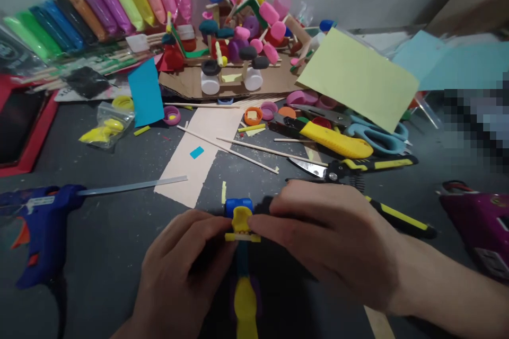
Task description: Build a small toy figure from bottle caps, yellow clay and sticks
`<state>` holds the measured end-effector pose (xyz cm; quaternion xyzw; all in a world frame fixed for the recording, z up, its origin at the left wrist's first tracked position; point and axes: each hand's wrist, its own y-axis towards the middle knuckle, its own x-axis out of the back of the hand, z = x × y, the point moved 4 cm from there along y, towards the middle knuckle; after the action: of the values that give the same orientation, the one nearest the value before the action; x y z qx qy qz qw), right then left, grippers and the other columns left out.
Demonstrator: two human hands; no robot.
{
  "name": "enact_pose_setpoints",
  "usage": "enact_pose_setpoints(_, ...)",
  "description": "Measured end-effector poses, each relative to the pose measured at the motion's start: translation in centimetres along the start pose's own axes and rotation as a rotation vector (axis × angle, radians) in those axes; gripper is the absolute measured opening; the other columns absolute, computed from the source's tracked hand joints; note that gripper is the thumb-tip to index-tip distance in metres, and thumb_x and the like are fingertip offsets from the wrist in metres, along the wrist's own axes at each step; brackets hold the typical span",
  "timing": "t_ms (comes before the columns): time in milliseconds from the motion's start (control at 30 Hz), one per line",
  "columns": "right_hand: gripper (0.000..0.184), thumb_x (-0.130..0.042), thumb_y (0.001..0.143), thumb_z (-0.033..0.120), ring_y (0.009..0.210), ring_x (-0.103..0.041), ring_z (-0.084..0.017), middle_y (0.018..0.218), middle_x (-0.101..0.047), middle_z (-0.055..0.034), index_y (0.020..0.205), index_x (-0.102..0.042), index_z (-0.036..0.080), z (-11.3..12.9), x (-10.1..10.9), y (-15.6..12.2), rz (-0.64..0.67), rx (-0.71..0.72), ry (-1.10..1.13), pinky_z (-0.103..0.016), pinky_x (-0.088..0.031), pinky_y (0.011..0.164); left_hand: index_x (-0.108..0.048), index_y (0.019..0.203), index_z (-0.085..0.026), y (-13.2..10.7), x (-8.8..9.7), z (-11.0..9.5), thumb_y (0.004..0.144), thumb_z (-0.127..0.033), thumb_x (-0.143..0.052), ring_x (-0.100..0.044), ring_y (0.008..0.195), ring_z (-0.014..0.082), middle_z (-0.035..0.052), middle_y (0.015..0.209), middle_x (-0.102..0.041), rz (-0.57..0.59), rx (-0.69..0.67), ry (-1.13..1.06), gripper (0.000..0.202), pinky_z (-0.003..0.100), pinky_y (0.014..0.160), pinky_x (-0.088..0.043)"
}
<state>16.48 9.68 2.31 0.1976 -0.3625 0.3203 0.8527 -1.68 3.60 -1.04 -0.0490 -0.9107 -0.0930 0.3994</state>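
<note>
Fingers (214, 226) of left hand (178, 260) and right hand (338, 243) grip the yellow piece (241, 219) (light, even pressure should spare its shape).

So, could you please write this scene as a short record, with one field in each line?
Left hand: fingertips holding a small blue-and-yellow model
Right hand: index fingertip against the model's yellow piece; the rest of its grip is unclear
Left side: blue glue gun with a clear stick
Right side: yellow-handled tool, black-and-yellow shears, blue-handled scissors
Middle: pale strip bearing a blue scrap; thin wooden sticks
Back: colourful models on cardboard, wrapped coloured packets to their left
Unreadable: pixelated patch at far right
</note>
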Motion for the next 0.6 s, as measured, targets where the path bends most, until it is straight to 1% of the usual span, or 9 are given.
enact_pose_setpoints(33, 0.032, -0.049, 0.101, 0.032, 0.056, -0.041, -0.009, 0.064, -0.050, 0.0036, 0.073, -0.060, 0.020, -0.1, 0.1, 0.5, 0.032, -0.044, 0.029, -0.025, -0.028, 0.051, -0.061, 0.101, -0.030, 0.0, 0.0, 0.0, 0.093, -0.022, -0.061, -0.071, 0.075, 0.0138, -0.0033, 0.088, -0.072, -0.005, -0.007, 0.019, 0.011, 0.025, 0.065, -0.057)
enact_pose_setpoints(133, 0.033, -0.055, 0.099, 0.035, 0.054, -0.040, -0.008, 0.062, -0.045, 0.0060, 0.069, -0.055, 0.020, -0.3, 0.1, 1.6, 0.181, -0.173, 0.059, -0.024, -0.029, 0.051, -0.061, 0.105, -0.030, -0.1, 0.2, -0.1, 0.094, -0.021, -0.059, -0.071, 0.076, 0.0138, -0.0030, 0.091, -0.073, -0.014, -0.035, 0.053, 0.014, 0.026, 0.066, -0.056)
enact_pose_setpoints(200, 0.032, -0.056, 0.098, 0.034, 0.053, -0.038, -0.008, 0.061, -0.044, 0.0066, 0.069, -0.054, 0.020, -0.3, 0.1, 2.0, 0.244, -0.205, 0.037, -0.025, -0.028, 0.051, -0.061, 0.104, -0.029, -0.1, 0.2, -0.2, 0.094, -0.021, -0.059, -0.071, 0.074, 0.0135, -0.0035, 0.089, -0.073, -0.012, -0.050, 0.058, 0.013, 0.026, 0.066, -0.056)
enact_pose_setpoints(267, 0.032, -0.057, 0.097, 0.034, 0.053, -0.037, -0.008, 0.060, -0.043, 0.0068, 0.067, -0.054, 0.020, -0.4, 0.0, 2.2, 0.252, -0.202, 0.024, -0.026, -0.026, 0.051, -0.062, 0.103, -0.029, -0.1, 0.3, -0.3, 0.094, -0.020, -0.060, -0.070, 0.074, 0.0131, -0.0040, 0.088, -0.073, -0.018, -0.063, 0.064, 0.013, 0.026, 0.067, -0.056)
enact_pose_setpoints(433, 0.034, -0.060, 0.095, 0.035, 0.051, -0.034, -0.008, 0.059, -0.043, 0.0066, 0.065, -0.052, 0.021, -0.6, -0.1, 2.3, 0.214, -0.182, 0.037, -0.026, -0.025, 0.049, -0.062, 0.105, -0.027, 0.0, 0.1, -0.3, 0.094, -0.019, -0.059, -0.069, 0.075, 0.0122, -0.0040, 0.088, -0.073, -0.036, -0.083, 0.060, 0.014, 0.026, 0.067, -0.054)
enact_pose_setpoints(600, 0.034, -0.060, 0.095, 0.033, 0.052, -0.033, -0.008, 0.059, -0.042, 0.0066, 0.064, -0.051, 0.021, -0.5, -0.1, 2.3, 0.192, -0.155, 0.009, -0.026, -0.025, 0.049, -0.064, 0.104, -0.024, 0.3, 0.1, -0.4, 0.094, -0.018, -0.059, -0.068, 0.075, 0.0132, -0.0028, 0.088, -0.074, -0.068, -0.142, 0.063, 0.013, 0.029, 0.068, -0.053)
